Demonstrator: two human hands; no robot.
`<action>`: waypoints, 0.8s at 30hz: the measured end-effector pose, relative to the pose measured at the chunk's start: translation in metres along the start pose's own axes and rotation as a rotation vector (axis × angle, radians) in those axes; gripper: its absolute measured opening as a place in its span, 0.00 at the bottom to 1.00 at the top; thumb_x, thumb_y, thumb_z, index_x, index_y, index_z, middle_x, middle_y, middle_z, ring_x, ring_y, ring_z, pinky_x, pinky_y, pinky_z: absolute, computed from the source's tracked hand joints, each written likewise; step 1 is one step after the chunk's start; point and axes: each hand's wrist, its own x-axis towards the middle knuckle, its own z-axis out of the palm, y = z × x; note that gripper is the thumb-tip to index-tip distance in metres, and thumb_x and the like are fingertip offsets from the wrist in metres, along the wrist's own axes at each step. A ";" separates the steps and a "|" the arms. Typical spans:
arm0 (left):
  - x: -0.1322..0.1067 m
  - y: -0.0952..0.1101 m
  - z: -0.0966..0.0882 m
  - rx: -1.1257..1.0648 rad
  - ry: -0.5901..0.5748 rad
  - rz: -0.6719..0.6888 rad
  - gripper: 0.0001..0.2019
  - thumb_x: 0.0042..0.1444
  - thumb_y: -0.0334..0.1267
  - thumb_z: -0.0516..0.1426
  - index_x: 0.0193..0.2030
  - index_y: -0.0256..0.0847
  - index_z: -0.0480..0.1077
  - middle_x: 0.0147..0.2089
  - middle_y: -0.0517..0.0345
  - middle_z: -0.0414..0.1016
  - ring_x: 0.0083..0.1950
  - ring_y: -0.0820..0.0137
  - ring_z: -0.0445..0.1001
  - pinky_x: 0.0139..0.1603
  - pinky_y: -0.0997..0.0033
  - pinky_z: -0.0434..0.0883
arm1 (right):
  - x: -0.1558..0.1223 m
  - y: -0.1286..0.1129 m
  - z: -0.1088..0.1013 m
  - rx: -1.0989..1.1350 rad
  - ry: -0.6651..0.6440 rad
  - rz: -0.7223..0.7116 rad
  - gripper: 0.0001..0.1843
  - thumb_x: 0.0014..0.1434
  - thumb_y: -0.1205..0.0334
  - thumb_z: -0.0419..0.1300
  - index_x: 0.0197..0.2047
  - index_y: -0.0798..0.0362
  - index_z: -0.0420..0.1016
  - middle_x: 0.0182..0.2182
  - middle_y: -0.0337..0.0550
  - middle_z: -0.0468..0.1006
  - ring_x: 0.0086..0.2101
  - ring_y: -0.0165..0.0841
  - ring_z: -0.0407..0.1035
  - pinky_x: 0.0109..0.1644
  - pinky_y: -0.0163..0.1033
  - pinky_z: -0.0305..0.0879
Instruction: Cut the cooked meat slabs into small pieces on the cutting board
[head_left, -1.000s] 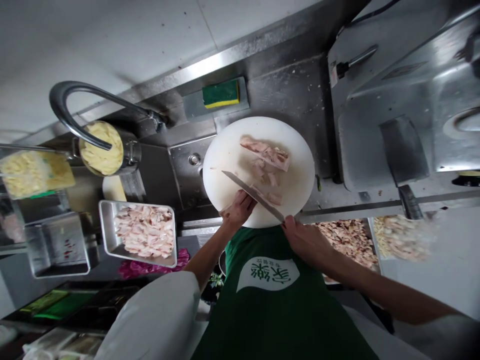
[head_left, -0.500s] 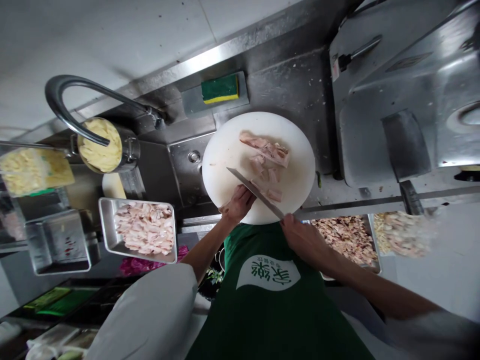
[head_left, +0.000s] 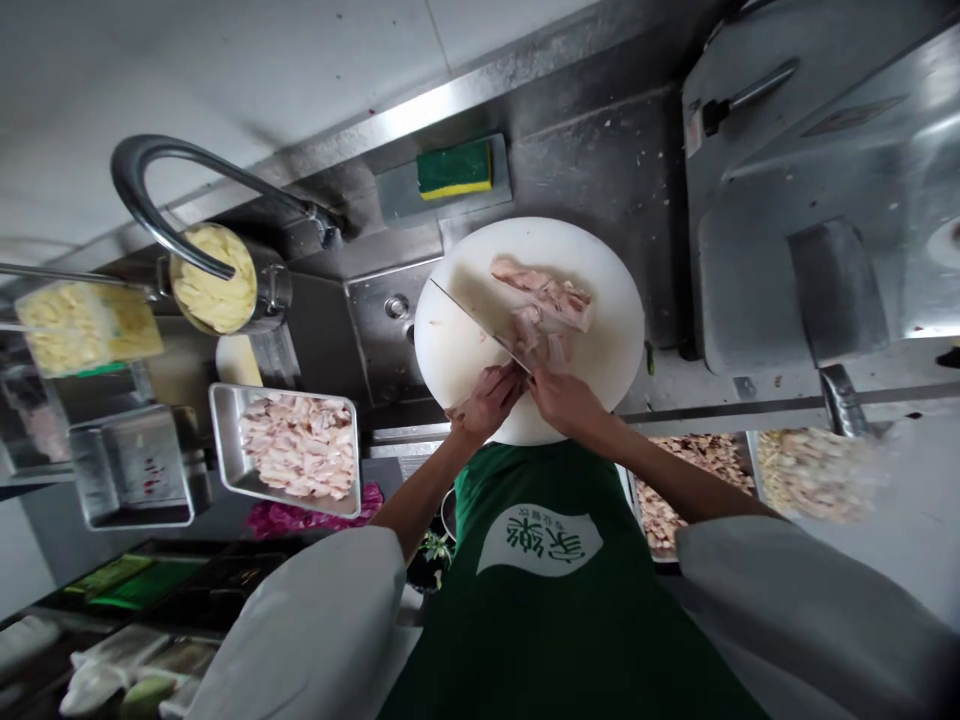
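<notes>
A round white cutting board (head_left: pixel 457 375) lies in front of me, across the sink. Wrapped around the handle of a knife (head_left: pixel 480 325) is my right hand (head_left: pixel 564 405); the blade points to the far left over the board. Close beside the blade, my left hand (head_left: pixel 489 398) is closed, fingers curled on a piece of raw meat mostly hidden under them. A long slab of pale raw meat (head_left: pixel 544 292) rests on the far side of the board. Smaller cut pieces of meat (head_left: pixel 556 348) lie between the slab and my hands.
A metal tray of meat pieces (head_left: pixel 217 440) stands left, near an empty-looking metal tray (head_left: pixel 79 480). Behind are a pot (head_left: pixel 270 290) of pale yellow slices, a curved faucet (head_left: pixel 172 145) and a green sponge (head_left: pixel 454 170). A cleaver (head_left: pixel 832 290) lies right; chopped meat (head_left: pixel 705 465) sits below it.
My right hand has moved left and away from my body, bringing the knife handle close to my left hand. The blade has shifted farther across the board. The view has moved slightly.
</notes>
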 end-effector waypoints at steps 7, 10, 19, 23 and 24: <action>0.001 0.001 0.002 0.036 0.012 -0.011 0.06 0.65 0.38 0.55 0.41 0.40 0.72 0.39 0.51 0.72 0.46 0.63 0.71 0.47 0.59 0.77 | -0.106 0.014 -0.002 0.053 -0.222 0.109 0.16 0.72 0.57 0.38 0.45 0.54 0.63 0.32 0.49 0.79 0.31 0.41 0.76 0.30 0.39 0.57; 0.001 0.001 0.001 0.056 -0.007 -0.022 0.07 0.65 0.38 0.55 0.39 0.40 0.72 0.39 0.52 0.72 0.46 0.64 0.71 0.46 0.59 0.77 | -0.105 0.012 0.000 0.054 -0.245 0.122 0.15 0.72 0.58 0.38 0.44 0.55 0.62 0.31 0.50 0.79 0.31 0.42 0.76 0.29 0.40 0.56; 0.005 0.005 -0.003 0.046 -0.049 -0.007 0.08 0.66 0.38 0.54 0.42 0.38 0.73 0.43 0.50 0.73 0.49 0.64 0.71 0.50 0.58 0.76 | -0.116 0.024 0.014 0.169 -0.330 0.182 0.17 0.72 0.55 0.37 0.44 0.54 0.62 0.31 0.49 0.78 0.31 0.39 0.76 0.32 0.38 0.59; 0.004 0.004 -0.004 0.040 -0.020 -0.007 0.07 0.66 0.37 0.54 0.42 0.39 0.73 0.42 0.51 0.74 0.50 0.64 0.71 0.50 0.60 0.77 | -0.050 0.009 0.011 0.071 -0.180 0.051 0.19 0.72 0.63 0.36 0.54 0.61 0.62 0.39 0.58 0.79 0.39 0.42 0.76 0.38 0.40 0.63; 0.003 0.005 -0.004 0.040 -0.017 0.000 0.07 0.65 0.37 0.54 0.43 0.39 0.73 0.43 0.51 0.74 0.50 0.65 0.71 0.50 0.60 0.77 | -0.028 0.004 0.008 0.039 -0.111 -0.008 0.20 0.71 0.65 0.36 0.57 0.63 0.61 0.43 0.61 0.78 0.42 0.43 0.75 0.40 0.41 0.63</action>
